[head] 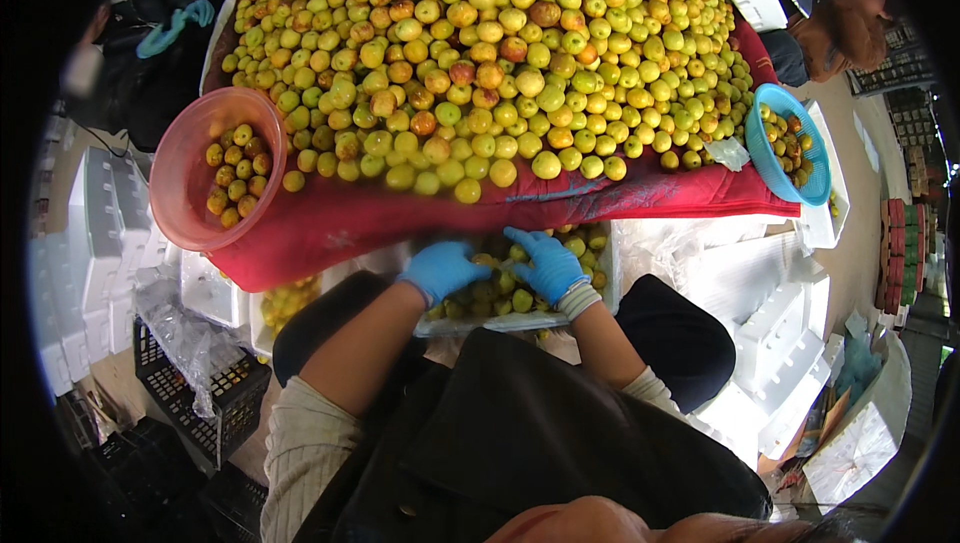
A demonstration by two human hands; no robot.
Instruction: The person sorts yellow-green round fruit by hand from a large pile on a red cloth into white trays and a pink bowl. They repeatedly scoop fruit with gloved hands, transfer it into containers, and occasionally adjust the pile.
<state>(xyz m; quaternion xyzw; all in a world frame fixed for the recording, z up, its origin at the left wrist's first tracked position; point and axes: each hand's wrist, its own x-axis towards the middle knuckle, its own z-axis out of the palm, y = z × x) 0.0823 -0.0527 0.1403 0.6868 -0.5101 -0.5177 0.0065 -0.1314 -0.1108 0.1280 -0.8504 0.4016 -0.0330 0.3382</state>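
Both my hands wear blue gloves and are over a white foam box (pixel 480 327) filled with yellow-green fruit, which look like fresh jujubes (pixel 523 300). My left hand (pixel 442 271) lies at the left of the box, thumb towards the middle; a blur hides its fingertips. On the right, my right hand (pixel 551 267) rests on the fruit with thumb and index finger spread, and I see nothing held in it. Just beyond, a red cloth (pixel 360 216) hangs over the front edge of a surface heaped with similar fruit (pixel 487 77), some patched reddish brown.
A pink plastic bowl (pixel 171 190) and a blue plastic basket (pixel 814 145), both holding browner fruit, flank the heap. Foam boxes (pixel 780 333) stand at the right, with a black crate (pixel 187 378) at the left. Other people (pixel 844 36) are at the far sides.
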